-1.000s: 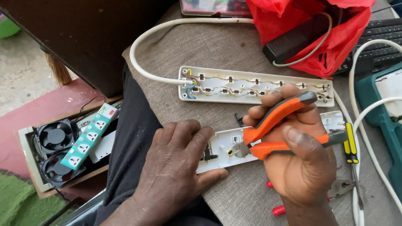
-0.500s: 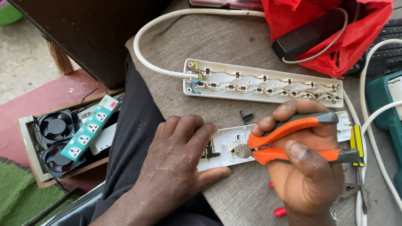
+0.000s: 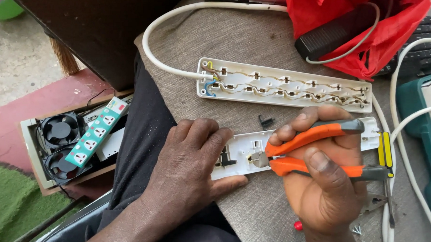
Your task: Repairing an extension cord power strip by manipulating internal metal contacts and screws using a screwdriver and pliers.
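On the grey fabric-covered surface (image 3: 251, 38), near its front edge, lies a white power-strip cover (image 3: 240, 156), inner side up. The left hand (image 3: 188, 169) lies flat, palm down, over the cover's left end, fingers spread on it, pinning it without closing around it. The right hand (image 3: 322, 179) is closed around the orange-handled pliers (image 3: 317, 148), thumb on the lower handle and fingers over the upper one. The pliers' metal nose meets the cover about midway along it, at a small fitting; whether the nose actually clamps that fitting cannot be told.

Just behind the cover, towards the far edge, rests the power-strip base (image 3: 283, 85), open side up, with brass contact strips and coloured wires showing. A white cable (image 3: 161, 61) runs from its left end and loops back along the far edge. A small black clip (image 3: 266, 121) lies between base and cover. A yellow-and-black screwdriver (image 3: 384, 151) lies beside the cover's right end. At the far right corner sits a red bag (image 3: 389, 43) containing a black adapter (image 3: 336, 31). Below the left edge, a box holds two black fans (image 3: 58, 131) and a green power strip (image 3: 97, 132).
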